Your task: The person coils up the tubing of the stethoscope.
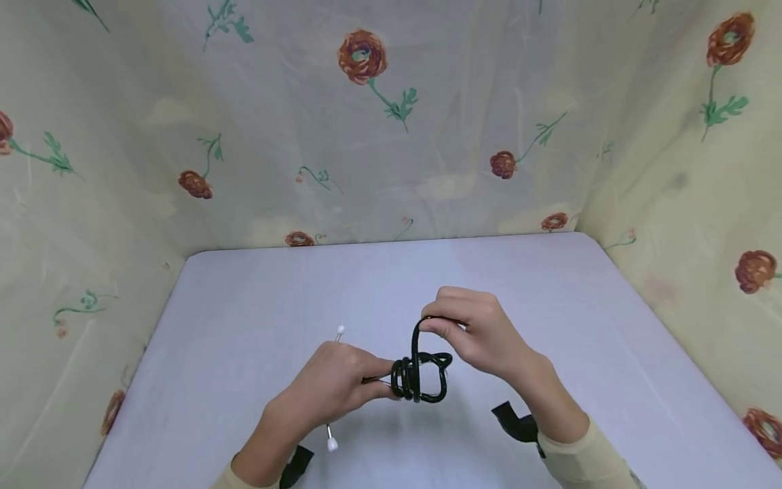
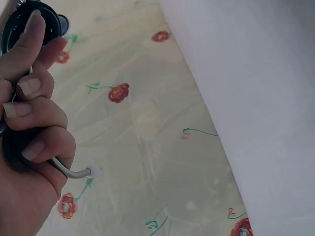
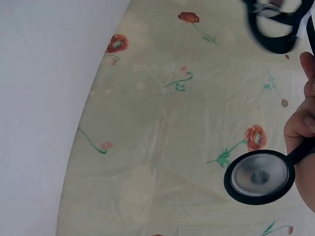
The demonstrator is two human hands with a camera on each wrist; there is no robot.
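Observation:
A black stethoscope is held between both hands above the table, its tubing (image 1: 403, 379) wound in several turns with a loop at the right. My left hand (image 1: 332, 380) grips the folded binaural end, fingers curled round it. White ear tips (image 1: 332, 444) stick out on either side of that hand, and one metal ear tube (image 2: 64, 168) shows in the left wrist view. My right hand (image 1: 479, 329) pinches a raised length of tubing above the coil. The round metal chest piece (image 3: 260, 177) hangs beside the right hand in the right wrist view; the head view hides it.
A white table (image 1: 293, 292) lies beneath the hands. Pale sheeting (image 1: 452, 122) printed with red flowers surrounds its back and sides. Black straps (image 1: 516, 424) hang at both wrists.

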